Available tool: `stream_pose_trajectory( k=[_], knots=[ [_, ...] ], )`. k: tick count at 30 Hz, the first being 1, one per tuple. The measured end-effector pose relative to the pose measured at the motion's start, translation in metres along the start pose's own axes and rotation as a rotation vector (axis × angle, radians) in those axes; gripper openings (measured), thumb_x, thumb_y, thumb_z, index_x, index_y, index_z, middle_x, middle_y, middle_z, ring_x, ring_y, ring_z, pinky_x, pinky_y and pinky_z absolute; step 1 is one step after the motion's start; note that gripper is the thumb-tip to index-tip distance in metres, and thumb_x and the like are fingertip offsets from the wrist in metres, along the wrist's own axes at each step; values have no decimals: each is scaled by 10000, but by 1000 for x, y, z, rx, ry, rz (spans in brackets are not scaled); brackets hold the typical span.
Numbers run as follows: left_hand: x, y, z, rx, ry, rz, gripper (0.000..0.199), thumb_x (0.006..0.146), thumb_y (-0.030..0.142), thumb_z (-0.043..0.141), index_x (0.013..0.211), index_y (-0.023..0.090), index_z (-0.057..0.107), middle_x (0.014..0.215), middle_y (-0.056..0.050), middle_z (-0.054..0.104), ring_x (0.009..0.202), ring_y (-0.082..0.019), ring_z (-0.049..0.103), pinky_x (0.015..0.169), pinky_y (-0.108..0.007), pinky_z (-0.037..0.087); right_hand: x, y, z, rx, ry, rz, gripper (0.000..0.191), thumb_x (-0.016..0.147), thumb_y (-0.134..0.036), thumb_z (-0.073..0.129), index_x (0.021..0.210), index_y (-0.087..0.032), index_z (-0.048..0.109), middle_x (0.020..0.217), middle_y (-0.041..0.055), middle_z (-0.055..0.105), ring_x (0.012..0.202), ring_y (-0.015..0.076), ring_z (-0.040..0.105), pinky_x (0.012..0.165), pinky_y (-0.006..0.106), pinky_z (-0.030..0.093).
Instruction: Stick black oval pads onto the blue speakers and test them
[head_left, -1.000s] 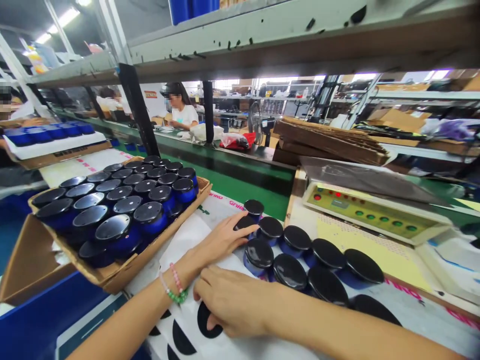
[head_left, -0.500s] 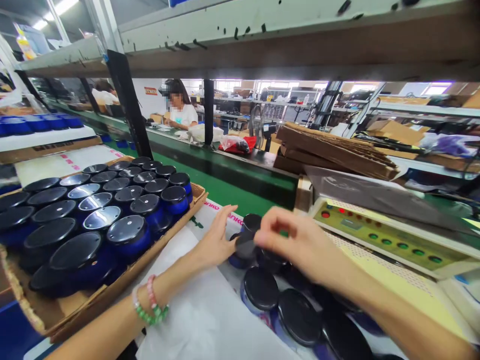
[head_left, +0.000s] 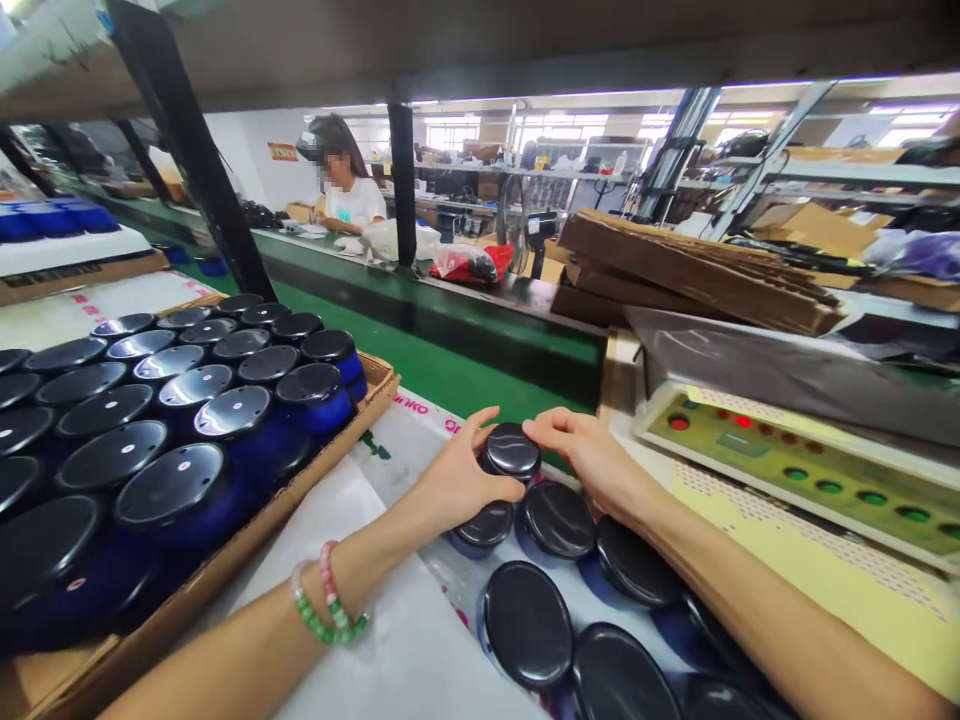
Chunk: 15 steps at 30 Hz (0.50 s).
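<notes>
A blue jar with a glossy black lid stands at the far end of a group of similar jars. Around its left side curves my left hand, thumb at the near edge and fingers behind. My right hand has its thumb and forefinger drawn together at the right rim of the same lid. Whether a thin film or tab lies between those fingertips is too small to tell. Close below are another black-lidded jar and a jar under my left thumb. A bracelet of pink and green beads circles my left wrist.
A cardboard tray full of black-lidded blue jars fills the left. White sheeting covers the bench between. At right sits a machine with a button panel. Beyond are a green conveyor, stacked cardboard and a seated person.
My right hand has moved from above the jars to the far jar's lid rim. My left hand has closed around that jar. The view has shifted, bringing the jars more fully into sight.
</notes>
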<state>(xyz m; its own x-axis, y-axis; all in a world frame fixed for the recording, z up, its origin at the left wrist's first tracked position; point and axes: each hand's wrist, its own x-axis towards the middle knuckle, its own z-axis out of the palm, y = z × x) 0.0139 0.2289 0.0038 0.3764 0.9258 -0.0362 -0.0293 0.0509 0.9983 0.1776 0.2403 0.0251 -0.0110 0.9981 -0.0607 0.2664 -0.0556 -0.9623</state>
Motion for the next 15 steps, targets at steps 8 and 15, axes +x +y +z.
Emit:
stream_pose_trajectory(
  k=[8,15],
  knots=[
    [-1,1,0,-61,10,39,859,542,42,724,1311,183,369,1317,-88,528,1114,-225,568,950,-332,433,-4,-5,0,-98,20,-25,292,627,-475,642,596,-204,539,672,4,545,686,169,496,655,300,362],
    [0,-5,-2,-5,24,111,833,557,42,744,1299,197,399,1273,-67,569,1125,-228,569,999,-351,409,-5,-5,0,-172,39,-118,294,667,-475,613,583,-206,532,701,4,526,695,171,502,681,317,382]
  ],
)
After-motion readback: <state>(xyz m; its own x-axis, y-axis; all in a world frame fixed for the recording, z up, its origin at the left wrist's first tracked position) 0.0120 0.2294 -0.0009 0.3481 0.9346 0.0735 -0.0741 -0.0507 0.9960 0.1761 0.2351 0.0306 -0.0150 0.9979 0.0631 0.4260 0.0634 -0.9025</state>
